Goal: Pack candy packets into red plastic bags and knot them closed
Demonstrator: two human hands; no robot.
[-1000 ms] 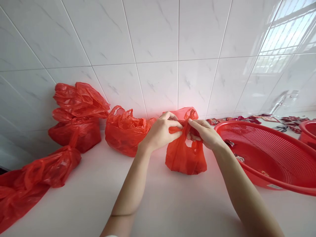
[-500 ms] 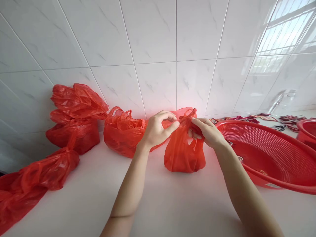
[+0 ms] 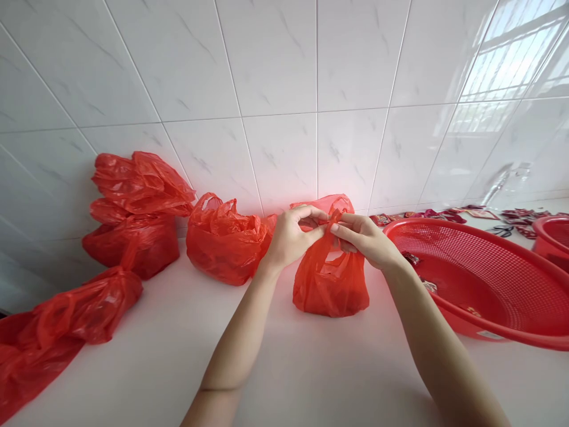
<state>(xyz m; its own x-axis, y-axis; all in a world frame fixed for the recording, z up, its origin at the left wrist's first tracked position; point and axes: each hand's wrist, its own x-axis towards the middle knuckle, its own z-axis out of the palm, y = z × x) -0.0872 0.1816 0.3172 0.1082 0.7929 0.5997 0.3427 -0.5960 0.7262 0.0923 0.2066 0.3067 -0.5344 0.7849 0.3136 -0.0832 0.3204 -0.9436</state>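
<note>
Both hands pinch the small red bag (image 3: 331,290) by its gathered top

Nearest is the bare front of the white desk (image 3: 311,373), with both forearms reaching over it. At ten o'clock, crumpled red bags (image 3: 89,311) trail off toward the left edge. Just right of twelve o'clock, the small red bag sits upright on the desk, bulging at its base. The left hand (image 3: 293,234) and the right hand (image 3: 368,237) meet at its neck, the fingers of each drawn narrow on the plastic.

At two o'clock, just beside the right forearm, stands a wide red basket (image 3: 489,255), a few small wrapped pieces (image 3: 429,286) inside. Toward eleven o'clock rests a fuller red bag (image 3: 226,249); left of it, more bags form a tall heap (image 3: 137,201). Beyond the hands lies a paler red bag (image 3: 333,201). Flat red packets (image 3: 444,214) are scattered behind the basket at one o'clock, before the tiled wall (image 3: 280,59).
</note>
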